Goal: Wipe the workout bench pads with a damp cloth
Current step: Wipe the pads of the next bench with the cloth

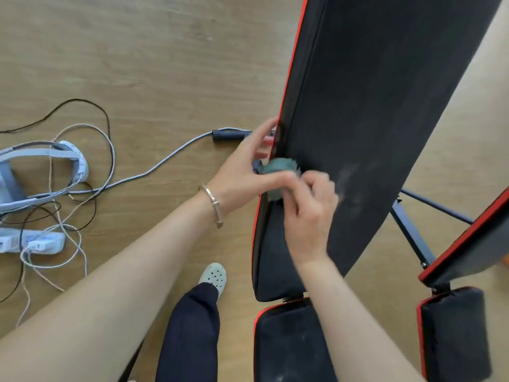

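Left hand (242, 166) and right hand (308, 208) both pinched a bunched teal-green cloth (278, 175) at the eight-o'clock edge of the long black red-trimmed bench back pad (371, 106), probably folding it into a firmer wiping face.

The left hand (245, 169) and right hand (309, 210) hold a teal cloth (278, 168) (blurred) against the bench pad (358, 106).

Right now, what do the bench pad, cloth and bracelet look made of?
The bench pad looks like black matte vinyl or faux leather, with red edging and pale smears. The cloth is teal, soft and bunched, likely microfibre; blur leaves it open. The bracelet is silvery metal, with a polished glint.
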